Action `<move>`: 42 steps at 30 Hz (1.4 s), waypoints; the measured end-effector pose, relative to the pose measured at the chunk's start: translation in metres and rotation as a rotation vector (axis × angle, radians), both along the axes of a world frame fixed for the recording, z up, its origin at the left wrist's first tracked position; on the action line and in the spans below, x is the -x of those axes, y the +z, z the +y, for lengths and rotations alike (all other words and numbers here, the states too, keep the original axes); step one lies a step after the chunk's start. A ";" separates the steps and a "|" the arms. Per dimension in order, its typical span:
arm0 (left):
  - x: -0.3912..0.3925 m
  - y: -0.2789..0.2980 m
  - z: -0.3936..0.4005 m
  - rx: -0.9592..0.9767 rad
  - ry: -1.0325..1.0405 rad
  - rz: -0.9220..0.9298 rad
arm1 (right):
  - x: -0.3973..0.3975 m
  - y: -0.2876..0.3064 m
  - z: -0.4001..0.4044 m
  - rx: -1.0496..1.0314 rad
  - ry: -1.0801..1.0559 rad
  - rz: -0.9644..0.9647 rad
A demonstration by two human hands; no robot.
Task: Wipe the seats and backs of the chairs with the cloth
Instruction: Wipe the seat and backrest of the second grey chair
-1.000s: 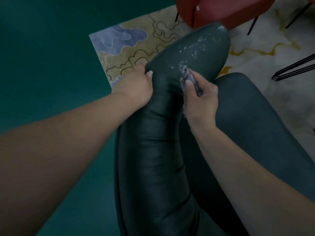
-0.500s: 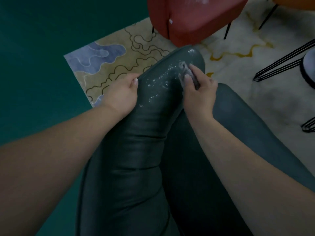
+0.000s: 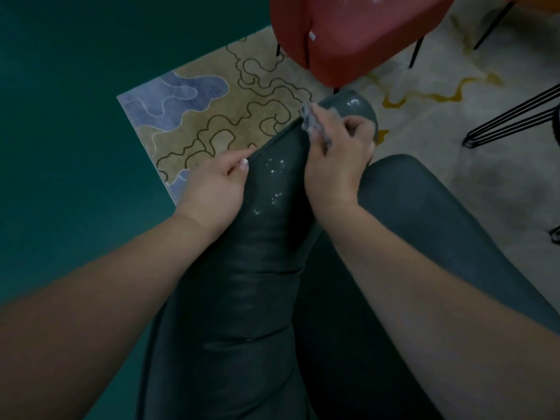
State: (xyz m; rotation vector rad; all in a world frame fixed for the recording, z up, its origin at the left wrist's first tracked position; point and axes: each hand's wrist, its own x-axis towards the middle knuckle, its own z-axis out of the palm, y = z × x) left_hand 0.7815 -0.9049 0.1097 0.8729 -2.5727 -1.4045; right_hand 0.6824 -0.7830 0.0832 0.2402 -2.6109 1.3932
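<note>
**Cloth works along the top of the dark chair's back**

The person leans over a dark green leather-look chair [image 3: 257, 283], looking down along the top edge of its backrest. The right hand [image 3: 333, 165] has its fingers [image 3: 353, 125] curled round a small grey cloth [image 3: 312, 121], bunched into a wad and pressed against the rounded far end of the backrest. The wad pokes out past the fingers, touching the chair's surface. It seems to be held tight and small so that pressure lands on one patch at a time.

The left hand [image 3: 216, 186] grips the outer edge of the same backrest, thumb on top and the other fingers wrapped over the seam on the side away from the cloth. That hold looks meant to steady the chair against the rubbing. Between the two hands, pale specks [image 3: 275, 180] dot the top of the backrest, and more glisten beyond the cloth at the tip; whether they are droplets or dirt I cannot tell. To my eye that stretch is not yet wiped clean.

The chair's seat [image 3: 424, 213] lies just right of the backrest, beneath the right forearm. Beyond the backrest stands a red chair [image 3: 348, 34] on a patterned rug [image 3: 212, 116], with a small white tag [image 3: 312, 35] on its back, too small to read. No other writing shows.
</note>
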 end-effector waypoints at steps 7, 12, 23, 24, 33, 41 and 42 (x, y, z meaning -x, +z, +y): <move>0.002 -0.003 -0.001 -0.033 0.002 0.028 | -0.004 0.001 0.010 -0.180 0.232 0.185; 0.001 -0.003 -0.003 -0.034 0.011 0.067 | -0.017 0.006 -0.003 -0.136 0.115 0.126; -0.001 -0.001 -0.004 -0.115 0.179 0.163 | -0.041 0.010 -0.002 -0.155 0.272 0.130; -0.002 0.000 -0.004 -0.094 0.174 0.174 | -0.064 0.007 -0.001 -0.126 0.331 0.157; -0.001 0.005 0.001 -0.286 0.312 0.216 | -0.060 0.007 0.005 -0.100 0.262 0.099; -0.002 0.005 0.000 -0.255 0.301 0.191 | -0.047 -0.003 0.017 -0.059 0.245 0.118; -0.003 0.004 -0.001 -0.244 0.299 0.181 | -0.048 -0.005 0.016 -0.019 0.206 0.093</move>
